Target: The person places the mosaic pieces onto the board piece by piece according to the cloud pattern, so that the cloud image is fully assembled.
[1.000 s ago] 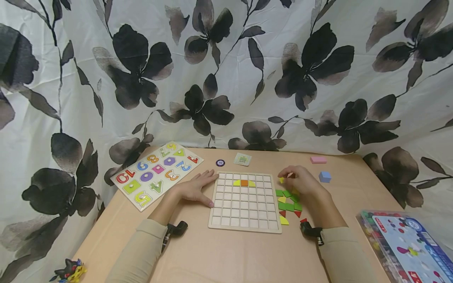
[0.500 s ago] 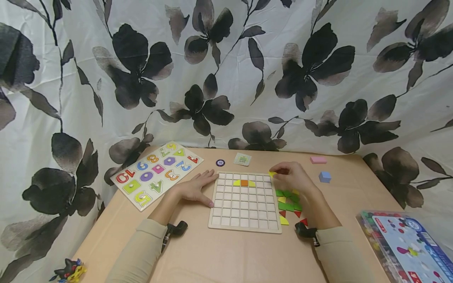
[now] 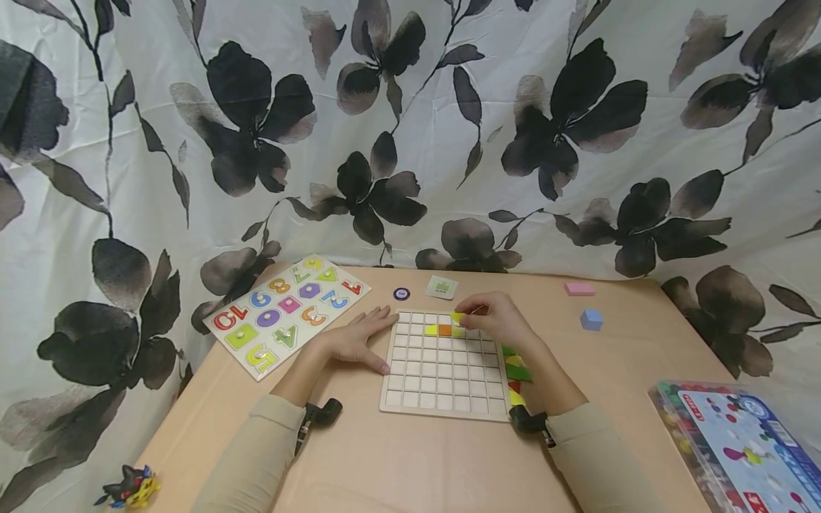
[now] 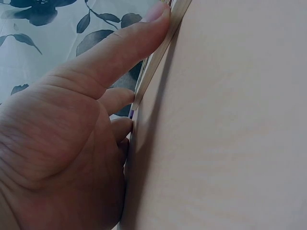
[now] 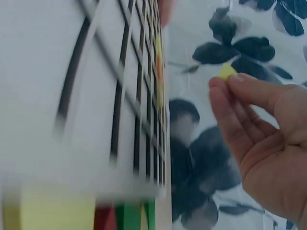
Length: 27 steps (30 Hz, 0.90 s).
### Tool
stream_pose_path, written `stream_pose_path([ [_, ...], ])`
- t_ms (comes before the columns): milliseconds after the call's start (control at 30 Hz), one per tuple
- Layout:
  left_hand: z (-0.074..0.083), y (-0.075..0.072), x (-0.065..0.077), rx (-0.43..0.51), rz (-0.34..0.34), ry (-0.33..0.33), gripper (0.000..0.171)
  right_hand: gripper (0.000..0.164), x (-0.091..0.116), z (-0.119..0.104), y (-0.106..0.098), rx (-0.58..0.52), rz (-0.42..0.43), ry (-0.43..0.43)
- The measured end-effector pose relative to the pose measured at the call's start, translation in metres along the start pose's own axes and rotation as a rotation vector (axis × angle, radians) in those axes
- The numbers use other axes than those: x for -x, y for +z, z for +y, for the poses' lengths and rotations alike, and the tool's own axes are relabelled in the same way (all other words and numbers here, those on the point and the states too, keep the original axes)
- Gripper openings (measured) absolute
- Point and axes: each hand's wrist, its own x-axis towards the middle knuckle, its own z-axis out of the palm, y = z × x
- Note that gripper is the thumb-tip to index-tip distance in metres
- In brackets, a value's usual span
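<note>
Now, right hand [image 3: 495, 317] pinching a yellow piece [image 5: 226, 71] over the far side of a grid board [image 3: 445, 370], left hand [image 3: 351, 340] spread and touching its left edge, orange square [image 3: 445, 330] on it, number puzzle [image 3: 282, 320] farther left on the tabletop [image 3: 442, 463].

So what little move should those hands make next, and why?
Probably lower the yellow piece into a square near the orange piece: the right hand pinches it above the grid board, not yet set down, while the left hand touches the board's left edge.
</note>
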Motion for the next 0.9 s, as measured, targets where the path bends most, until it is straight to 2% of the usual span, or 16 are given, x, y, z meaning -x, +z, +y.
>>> stream_pose_path([
  [200, 0.002, -0.001, 0.000, 0.002, 0.006, 0.001, 0.116, 0.018, -0.015, -0.011, 0.023, 0.032, -0.028, 0.008],
  [367, 0.000, 0.000, -0.001, -0.001, 0.003, -0.002, 0.115, 0.017, -0.022, -0.016, 0.042, -0.048, -0.047, 0.031],
  [467, -0.002, 0.000, -0.002, -0.005, 0.004, 0.001, 0.115, 0.017, -0.024, -0.013, 0.052, -0.086, -0.067, 0.033],
  [767, -0.003, 0.001, -0.002, -0.009, 0.006, -0.001, 0.116, 0.015, -0.025, -0.002, 0.073, -0.067, -0.099, 0.072],
  [900, -0.003, 0.001, -0.002, -0.007, 0.005, -0.001, 0.116, 0.011, -0.025, 0.001, 0.076, -0.054, -0.092, 0.043],
])
